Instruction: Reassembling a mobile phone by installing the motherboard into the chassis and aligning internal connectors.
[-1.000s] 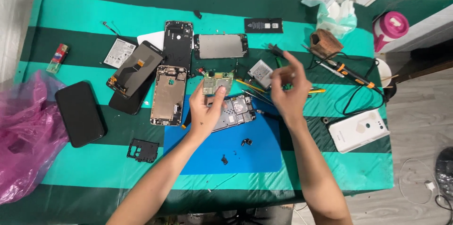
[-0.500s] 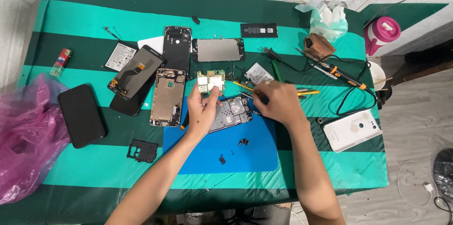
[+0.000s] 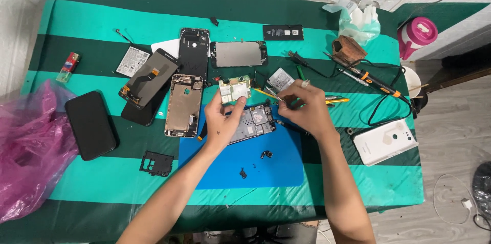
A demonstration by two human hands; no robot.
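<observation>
1. Centrally, a small green circuit board (image 3: 233, 89) sits just above the top edge of the blue mat (image 3: 266, 164), pinched at its lower corners by the left hand (image 3: 223, 121), whose grip is closed on the board between thumb and fingers.
2. Just below the board, an opened phone body (image 3: 253, 124) lies tilted on the mat, its insides showing; the left hand partly covers its left end.
3. The right hand (image 3: 304, 111) hovers over the right end of that phone body, with a narrow grip pinched around a thin tool (image 3: 271, 93) whose tip points toward the board.
4. Two small dark parts (image 3: 266, 154) lie loose on the mat, below the phone body.
5. Left of the board, a gold phone frame (image 3: 183, 105) lies upright on the desk (image 3: 102, 24), with a black frame (image 3: 194, 52) above it and a loose screen (image 3: 148, 78) beside it.
6. A silver plate (image 3: 239, 53) lies above the board.
7. Farther right, a soldering iron (image 3: 371, 78) with an orange band and a white phone back cover (image 3: 384, 141) lie near the desk edge.
8. Far left, a black phone (image 3: 90, 124) lies beside a pink plastic bag (image 3: 28, 157).
</observation>
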